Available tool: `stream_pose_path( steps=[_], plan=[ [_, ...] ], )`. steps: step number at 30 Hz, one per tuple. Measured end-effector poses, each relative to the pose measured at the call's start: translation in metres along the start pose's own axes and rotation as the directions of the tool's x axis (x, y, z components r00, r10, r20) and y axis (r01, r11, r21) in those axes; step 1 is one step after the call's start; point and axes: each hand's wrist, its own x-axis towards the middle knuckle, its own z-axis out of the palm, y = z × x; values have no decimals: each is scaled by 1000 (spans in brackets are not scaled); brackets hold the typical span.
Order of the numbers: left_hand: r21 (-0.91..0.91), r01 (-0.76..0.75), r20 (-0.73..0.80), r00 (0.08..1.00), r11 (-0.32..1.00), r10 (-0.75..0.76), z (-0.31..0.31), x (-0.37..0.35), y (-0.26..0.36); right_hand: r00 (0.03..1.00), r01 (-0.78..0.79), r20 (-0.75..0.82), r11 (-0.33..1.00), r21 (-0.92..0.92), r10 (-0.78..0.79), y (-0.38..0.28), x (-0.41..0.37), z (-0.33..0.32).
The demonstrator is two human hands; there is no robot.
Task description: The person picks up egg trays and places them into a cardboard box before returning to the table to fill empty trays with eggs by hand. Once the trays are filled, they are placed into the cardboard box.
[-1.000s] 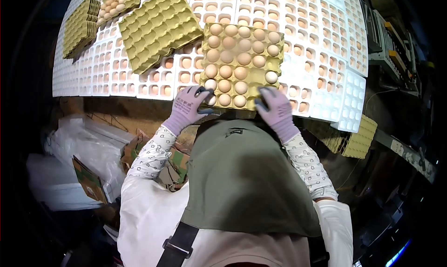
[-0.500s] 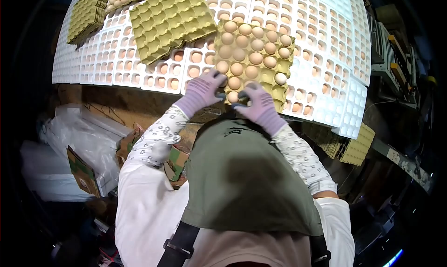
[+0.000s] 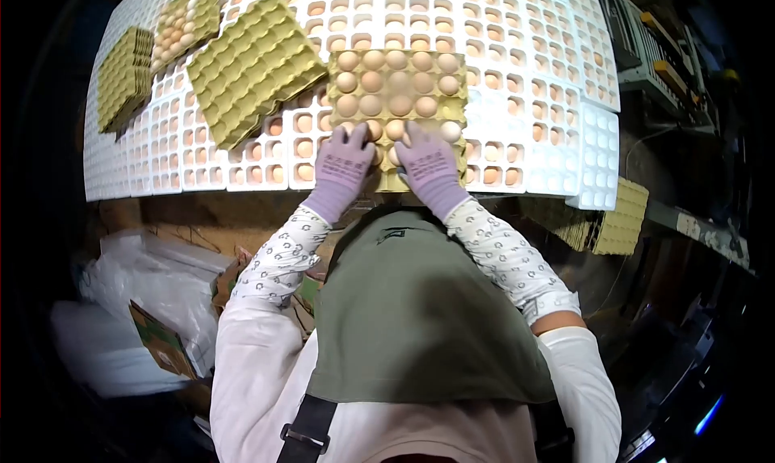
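Observation:
A yellow-green pulp egg tray (image 3: pixel 442 117) lies near the table's front edge, its back rows filled with brown eggs (image 3: pixel 400 105). My left hand (image 3: pixel 345 166), in a purple glove, reaches over the tray's front left part, fingers curled round an egg (image 3: pixel 376 154). Beside it my right hand (image 3: pixel 428 163), gloved alike, has its fingers closed against another egg (image 3: pixel 394 156). Both palms face down, and the fingertips are partly hidden. A paler egg (image 3: pixel 450 131) sits to the right of my right hand.
White foam trays (image 3: pixel 495 112) of eggs spread across the table. A stack of pulp trays (image 3: pixel 254 71) stands left of the tray, another stack (image 3: pixel 125 79) farther left, and a filled pulp tray (image 3: pixel 176 29) behind. More pulp trays (image 3: pixel 620 217) are below at right; plastic-wrapped goods (image 3: pixel 149 277) lie at left.
The view has turned, so the pulp tray appears farther left and squarer to me. Both hands have reached forward over the tray, and their fingers have moved to eggs in its front rows.

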Motion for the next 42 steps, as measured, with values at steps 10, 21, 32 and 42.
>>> stream_pose_path(
  steps=[10, 21, 32, 42],
  plan=[
    [-914, 235, 178, 965, 331, -194, -30, 74, 62, 552, -558, 458, -100, 824, 697, 166, -95, -10],
    [-97, -170, 270, 944, 981, 191, 9, 183, 169, 737, -668, 135, 681, 300, 663, 221, -55, -4],
    [-396, -157, -52, 987, 905, 149, 21, 221, 151, 529, -207, 507, -476, 855, 681, 295, -76, 11],
    [-105, -313, 155, 932, 944, 327, 32, 210, 141, 914, -406, 14, 913, 38, 405, 241, -137, 42]
  ],
)
